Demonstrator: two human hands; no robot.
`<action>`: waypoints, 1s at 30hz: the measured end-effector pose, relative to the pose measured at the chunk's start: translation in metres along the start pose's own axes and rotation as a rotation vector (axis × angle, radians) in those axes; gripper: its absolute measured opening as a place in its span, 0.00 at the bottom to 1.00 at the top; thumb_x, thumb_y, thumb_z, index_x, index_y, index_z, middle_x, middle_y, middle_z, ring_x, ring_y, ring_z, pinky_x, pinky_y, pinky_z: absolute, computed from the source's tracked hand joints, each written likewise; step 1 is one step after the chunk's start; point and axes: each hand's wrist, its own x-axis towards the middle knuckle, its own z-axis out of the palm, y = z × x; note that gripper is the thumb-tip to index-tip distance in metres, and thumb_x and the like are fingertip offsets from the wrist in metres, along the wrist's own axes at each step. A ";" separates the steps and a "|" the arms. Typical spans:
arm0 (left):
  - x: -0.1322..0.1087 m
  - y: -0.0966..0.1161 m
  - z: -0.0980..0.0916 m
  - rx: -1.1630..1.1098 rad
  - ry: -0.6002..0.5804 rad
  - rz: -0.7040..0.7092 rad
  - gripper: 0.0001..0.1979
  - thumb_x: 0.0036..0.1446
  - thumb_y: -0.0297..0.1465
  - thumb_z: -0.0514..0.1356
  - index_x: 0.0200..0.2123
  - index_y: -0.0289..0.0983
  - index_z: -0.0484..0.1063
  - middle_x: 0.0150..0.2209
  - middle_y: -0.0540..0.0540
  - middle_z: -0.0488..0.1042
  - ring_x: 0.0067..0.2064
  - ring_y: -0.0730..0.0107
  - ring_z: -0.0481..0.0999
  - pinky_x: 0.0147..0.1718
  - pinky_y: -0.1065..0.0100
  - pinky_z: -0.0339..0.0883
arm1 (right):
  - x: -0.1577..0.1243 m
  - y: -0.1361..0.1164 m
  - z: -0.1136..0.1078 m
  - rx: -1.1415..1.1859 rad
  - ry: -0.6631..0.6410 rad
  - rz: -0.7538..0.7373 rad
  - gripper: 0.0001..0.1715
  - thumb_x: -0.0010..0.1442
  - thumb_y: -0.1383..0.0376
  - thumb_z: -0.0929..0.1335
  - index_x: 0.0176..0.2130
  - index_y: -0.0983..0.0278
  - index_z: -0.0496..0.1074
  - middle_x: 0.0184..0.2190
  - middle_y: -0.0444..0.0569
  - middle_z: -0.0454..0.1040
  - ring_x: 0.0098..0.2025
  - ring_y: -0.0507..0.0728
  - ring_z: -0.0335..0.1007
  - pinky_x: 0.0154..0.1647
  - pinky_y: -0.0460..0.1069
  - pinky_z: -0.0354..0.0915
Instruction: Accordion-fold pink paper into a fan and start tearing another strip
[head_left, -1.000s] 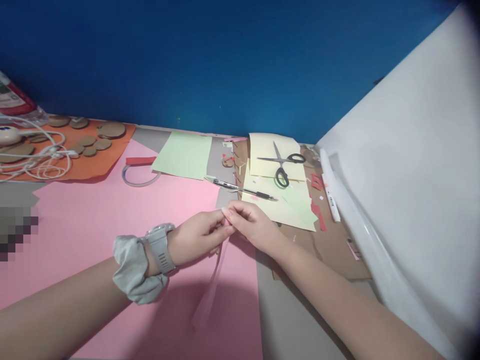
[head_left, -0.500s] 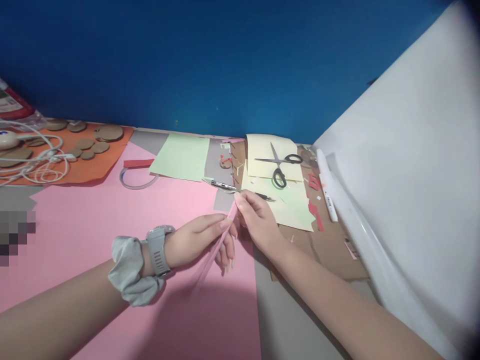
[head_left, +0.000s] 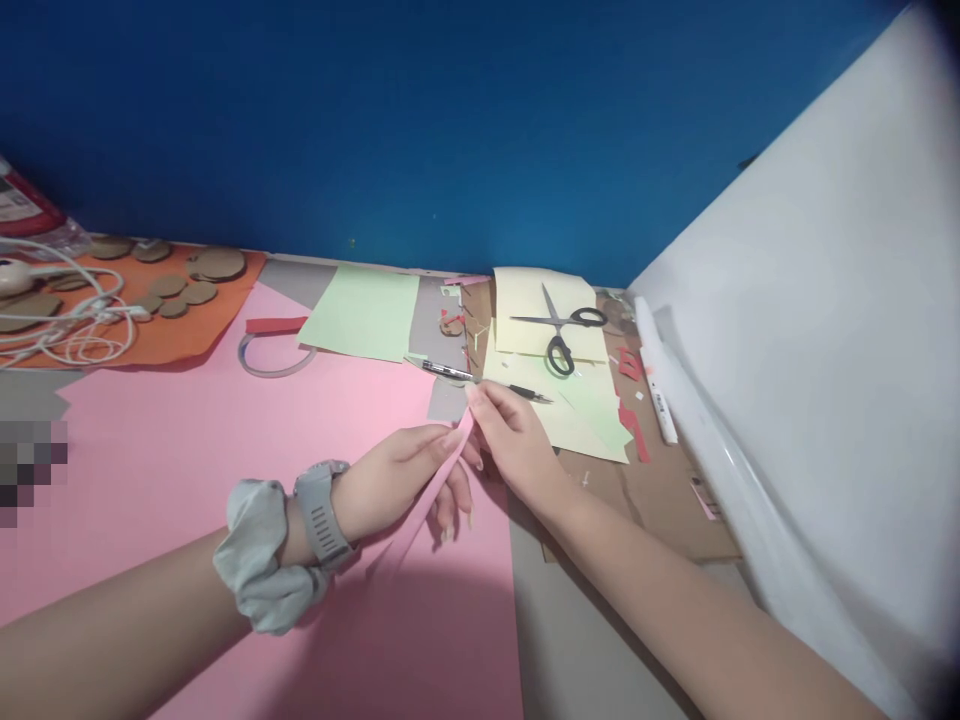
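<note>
Pink paper strip (head_left: 411,528), slanting from 1 o'clock to 7 o'clock above the pink sheet (head_left: 187,450). The grip of the right hand (head_left: 517,440) pinches its upper end; thumb and forefinger of the left hand (head_left: 390,480) pinch it just below. Scissors (head_left: 559,328) lie at 1 o'clock.

Grey flat surface (head_left: 577,650) w/ big pink paper sheet (head_left: 210,450) on it. Orange paper sheet (head_left: 195,335) far L, brown cardboard piece (head_left: 667,500) R.

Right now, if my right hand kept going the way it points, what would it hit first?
Probably the pen, just past the right hand pinching the pink strip; depth is unclear.
</note>
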 end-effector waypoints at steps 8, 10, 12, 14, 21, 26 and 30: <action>-0.005 0.000 0.019 0.054 0.162 -0.031 0.16 0.64 0.41 0.46 0.33 0.35 0.62 0.23 0.52 0.70 0.18 0.81 0.65 0.21 0.73 0.65 | -0.001 -0.002 0.000 -0.094 0.068 -0.091 0.21 0.64 0.54 0.60 0.23 0.62 0.55 0.18 0.37 0.54 0.20 0.48 0.52 0.23 0.45 0.52; -0.006 -0.001 0.021 0.037 0.203 0.010 0.16 0.65 0.40 0.44 0.33 0.34 0.63 0.19 0.54 0.66 0.16 0.82 0.60 0.20 0.74 0.63 | -0.001 -0.001 0.001 -0.090 0.102 -0.104 0.22 0.64 0.54 0.60 0.23 0.62 0.55 0.18 0.38 0.54 0.20 0.48 0.51 0.23 0.45 0.52; -0.006 -0.001 0.021 0.022 0.215 0.015 0.17 0.65 0.39 0.44 0.33 0.34 0.63 0.18 0.55 0.65 0.16 0.81 0.61 0.19 0.74 0.61 | -0.002 -0.001 0.001 -0.084 0.134 -0.109 0.22 0.64 0.54 0.60 0.23 0.62 0.55 0.18 0.38 0.54 0.19 0.47 0.50 0.22 0.45 0.52; -0.006 0.000 0.021 0.014 0.208 0.010 0.16 0.64 0.39 0.45 0.33 0.34 0.63 0.18 0.55 0.65 0.16 0.80 0.62 0.17 0.74 0.60 | -0.002 -0.001 0.002 -0.068 0.141 -0.101 0.23 0.63 0.53 0.60 0.22 0.62 0.54 0.17 0.38 0.54 0.19 0.48 0.50 0.21 0.45 0.52; -0.005 -0.001 0.018 0.003 0.177 -0.005 0.16 0.64 0.40 0.46 0.35 0.34 0.64 0.20 0.52 0.68 0.17 0.77 0.67 0.16 0.74 0.63 | -0.001 -0.003 0.001 -0.012 0.137 -0.051 0.24 0.63 0.52 0.60 0.22 0.61 0.54 0.15 0.37 0.53 0.17 0.47 0.50 0.20 0.45 0.51; -0.003 -0.004 0.015 -0.061 0.171 -0.032 0.15 0.62 0.41 0.49 0.35 0.34 0.65 0.22 0.51 0.69 0.19 0.77 0.70 0.18 0.74 0.66 | 0.000 0.000 0.001 0.017 0.130 -0.019 0.23 0.63 0.52 0.60 0.22 0.61 0.55 0.15 0.37 0.53 0.17 0.47 0.51 0.19 0.45 0.51; -0.003 -0.006 0.012 -0.134 0.106 -0.071 0.14 0.60 0.40 0.54 0.35 0.34 0.64 0.26 0.49 0.73 0.23 0.75 0.74 0.22 0.72 0.70 | 0.000 0.000 0.001 -0.002 0.099 -0.058 0.22 0.64 0.53 0.60 0.23 0.62 0.56 0.16 0.36 0.52 0.17 0.47 0.49 0.20 0.45 0.51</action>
